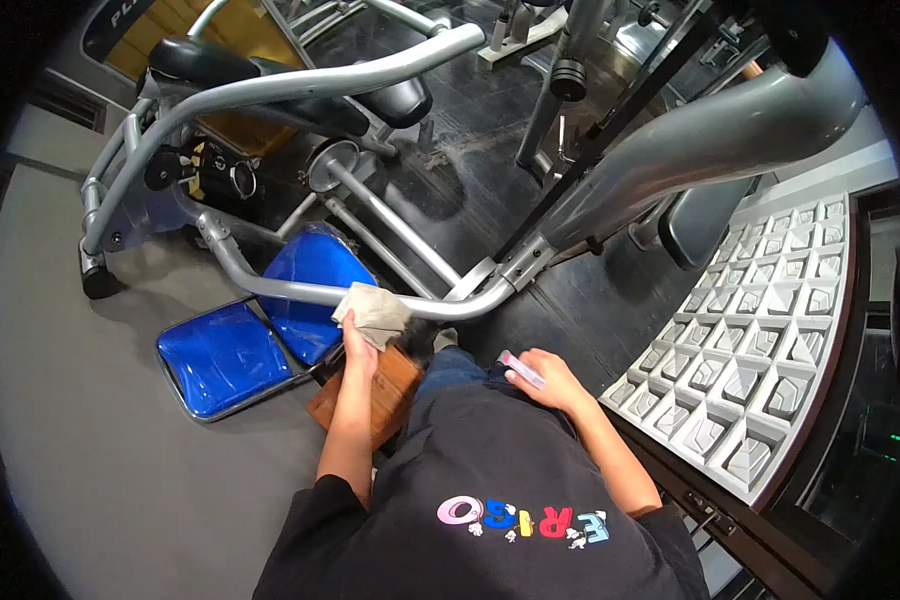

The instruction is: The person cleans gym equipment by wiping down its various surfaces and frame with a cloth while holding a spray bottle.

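My left hand [358, 343] holds a crumpled beige cloth [375, 314], which lies against the lower silver tube [310, 291] of a gym machine. My right hand [547, 378], near my waist, is closed around a small clear tube-like item [523, 369] with a pink-red end. The fingertips of my left hand are partly hidden by the cloth. Below the cloth is a brown wooden block or stool [395, 393], partly covered by my left forearm.
A blue folding chair [222, 360] in plastic wrap lies left of my left arm. A black padded seat [400, 98] and a thick silver arm [690, 145] belong to gym machines ahead. A white patterned panel [740, 382] stands at the right.
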Tool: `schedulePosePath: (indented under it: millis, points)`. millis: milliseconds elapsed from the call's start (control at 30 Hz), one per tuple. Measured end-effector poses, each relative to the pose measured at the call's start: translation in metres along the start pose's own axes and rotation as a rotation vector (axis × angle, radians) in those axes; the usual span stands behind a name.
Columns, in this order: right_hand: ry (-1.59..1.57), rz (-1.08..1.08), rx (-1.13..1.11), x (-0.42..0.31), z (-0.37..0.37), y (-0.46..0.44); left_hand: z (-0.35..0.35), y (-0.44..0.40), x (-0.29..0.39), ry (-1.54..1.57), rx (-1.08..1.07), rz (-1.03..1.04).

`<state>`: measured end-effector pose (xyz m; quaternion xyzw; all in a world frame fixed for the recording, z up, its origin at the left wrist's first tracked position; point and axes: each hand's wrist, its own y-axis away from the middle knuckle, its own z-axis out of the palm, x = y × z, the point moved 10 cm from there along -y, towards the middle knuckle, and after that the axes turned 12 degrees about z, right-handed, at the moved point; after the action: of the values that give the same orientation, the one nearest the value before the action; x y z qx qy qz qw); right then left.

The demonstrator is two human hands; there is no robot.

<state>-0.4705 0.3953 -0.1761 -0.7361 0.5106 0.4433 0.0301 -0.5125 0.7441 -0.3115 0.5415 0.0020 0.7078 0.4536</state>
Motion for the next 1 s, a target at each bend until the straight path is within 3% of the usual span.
schedulePosePath:
  millis: [233,367,433,500,600,867,933,1000]
  points:
    - [0.052,-0.009,-0.051,-0.030,0.011,-0.042,0.005,0.018,-0.004,0.027,-0.048,-0.029]
    - [0.085,0.012,-0.020,-0.037,0.016,-0.051,-0.002,0.017,0.027,-0.072,-0.076,0.074]
    - [0.099,0.035,-0.002,-0.040,0.017,-0.053,-0.005,0.014,0.052,-0.338,-0.136,0.233]
    - [0.125,0.108,-0.010,-0.040,0.016,-0.053,-0.002,0.012,0.065,-0.370,-0.165,0.292]
    - [0.060,0.121,0.029,-0.039,0.016,-0.052,-0.008,0.008,0.063,-0.222,-0.135,0.185]
    - [0.023,-0.059,0.052,-0.048,0.023,-0.049,-0.004,-0.003,0.053,-0.093,-0.061,0.164]
    - [0.061,-0.067,0.019,-0.050,0.028,-0.049,-0.002,-0.003,0.053,0.237,-0.013,0.065]
    - [0.082,-0.061,-0.006,-0.054,0.028,-0.052,0.001,-0.003,0.069,0.293,-0.008,0.062]
